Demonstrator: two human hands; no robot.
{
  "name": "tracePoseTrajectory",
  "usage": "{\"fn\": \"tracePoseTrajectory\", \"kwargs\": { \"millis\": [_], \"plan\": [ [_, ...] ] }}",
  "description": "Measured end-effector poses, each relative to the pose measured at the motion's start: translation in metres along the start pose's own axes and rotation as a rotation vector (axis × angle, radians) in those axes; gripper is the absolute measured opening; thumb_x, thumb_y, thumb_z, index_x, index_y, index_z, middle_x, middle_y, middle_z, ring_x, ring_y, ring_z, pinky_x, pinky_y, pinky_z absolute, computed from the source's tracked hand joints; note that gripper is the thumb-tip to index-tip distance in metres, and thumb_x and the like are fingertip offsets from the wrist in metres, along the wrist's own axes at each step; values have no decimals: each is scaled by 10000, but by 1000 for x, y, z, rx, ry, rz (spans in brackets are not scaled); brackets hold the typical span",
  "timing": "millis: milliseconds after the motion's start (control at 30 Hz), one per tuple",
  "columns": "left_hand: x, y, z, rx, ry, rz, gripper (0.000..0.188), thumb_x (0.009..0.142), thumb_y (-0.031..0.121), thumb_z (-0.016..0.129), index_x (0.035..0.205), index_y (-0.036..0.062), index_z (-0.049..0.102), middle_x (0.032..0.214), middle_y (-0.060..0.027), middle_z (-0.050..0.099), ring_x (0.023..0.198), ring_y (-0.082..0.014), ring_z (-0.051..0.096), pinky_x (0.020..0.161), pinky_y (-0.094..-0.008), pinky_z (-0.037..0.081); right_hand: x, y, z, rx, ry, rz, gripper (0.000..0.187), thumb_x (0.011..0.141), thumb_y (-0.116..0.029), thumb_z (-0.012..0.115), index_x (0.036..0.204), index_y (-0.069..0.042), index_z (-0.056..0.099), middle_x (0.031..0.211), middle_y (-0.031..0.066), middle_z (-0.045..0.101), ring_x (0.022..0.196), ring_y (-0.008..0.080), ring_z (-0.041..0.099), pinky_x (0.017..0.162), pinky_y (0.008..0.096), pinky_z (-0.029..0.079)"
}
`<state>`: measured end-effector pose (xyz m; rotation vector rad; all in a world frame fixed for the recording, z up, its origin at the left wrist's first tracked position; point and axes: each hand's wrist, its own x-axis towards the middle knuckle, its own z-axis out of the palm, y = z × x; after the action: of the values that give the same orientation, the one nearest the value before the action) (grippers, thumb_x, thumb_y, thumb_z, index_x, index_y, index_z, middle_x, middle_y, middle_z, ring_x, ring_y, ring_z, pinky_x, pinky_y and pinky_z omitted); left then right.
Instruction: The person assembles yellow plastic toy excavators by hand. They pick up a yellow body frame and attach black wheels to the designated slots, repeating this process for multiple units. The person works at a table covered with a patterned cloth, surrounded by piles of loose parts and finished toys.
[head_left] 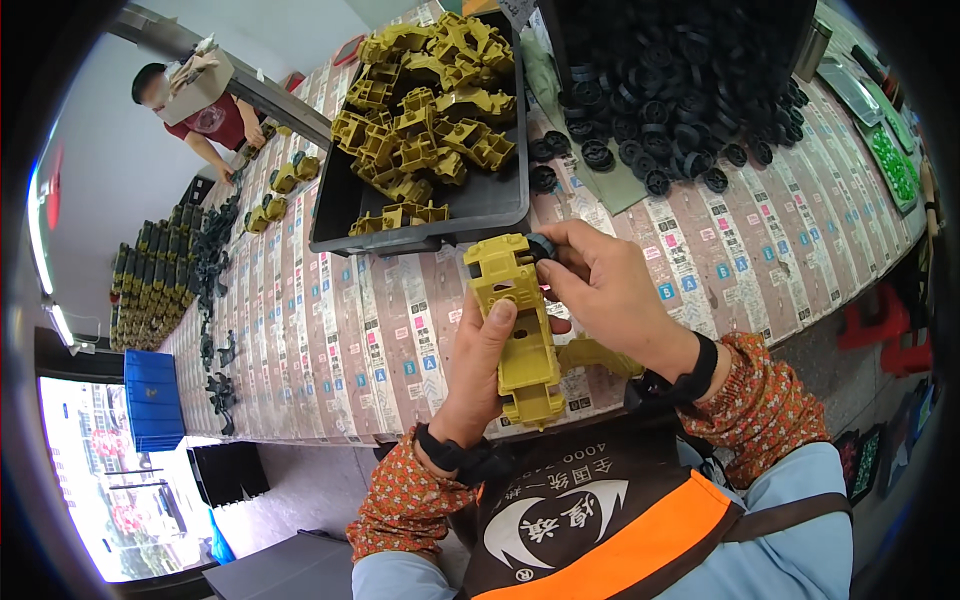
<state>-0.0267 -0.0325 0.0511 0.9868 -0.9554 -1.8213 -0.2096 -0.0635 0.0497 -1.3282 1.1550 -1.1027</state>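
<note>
My left hand (477, 365) is wrapped round a yellow-green plastic toy vehicle body (528, 355), thumb lying on its upper face. At the body's far right corner my right hand (610, 290) pinches a black toy wheel (541, 247) between thumb and fingertips, against the side of the body. Whether the wheel is seated on an axle cannot be seen. Another yellow-green vehicle body (600, 356) lies on the table under my right wrist, partly hidden by the hand and the held body.
A black bin (420, 237) of yellow-green bodies stands beyond my hands. Right of it, black wheels (655, 140) spill from a dark container. Wheeled bodies (265, 213), dark parts (215, 260) and stacked pieces (155, 280) are at left. A co-worker (215, 120) is at the far left.
</note>
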Motion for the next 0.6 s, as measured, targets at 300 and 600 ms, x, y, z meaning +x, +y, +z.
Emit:
{"fn": "tracePoseTrajectory", "kwargs": {
  "millis": [300, 600],
  "plan": [
    [3, -25, -9, 216, 5, 166, 609, 1068, 315, 613, 1515, 70, 279, 1380, -98, 530, 1268, -164, 521, 1054, -323, 458, -16, 1, 6, -403, 57, -329, 353, 783, 2, 589, 1133, 40, 592, 734, 275, 653, 669, 468, 662, 600, 507, 532],
    [-4, -6, -23, -2, -5, -99, 557, 1034, 343, 656, 1432, 94, 357, 1203, -104, 577, 986, -255, 724, 797, -396, 644, 77, 25, -31, -565, -170, -247, 257, 800, -54, 576, 1010, -21, 720, 855, 203, 745, 794, 403, 722, 735, 443, 580]
  ]
}}
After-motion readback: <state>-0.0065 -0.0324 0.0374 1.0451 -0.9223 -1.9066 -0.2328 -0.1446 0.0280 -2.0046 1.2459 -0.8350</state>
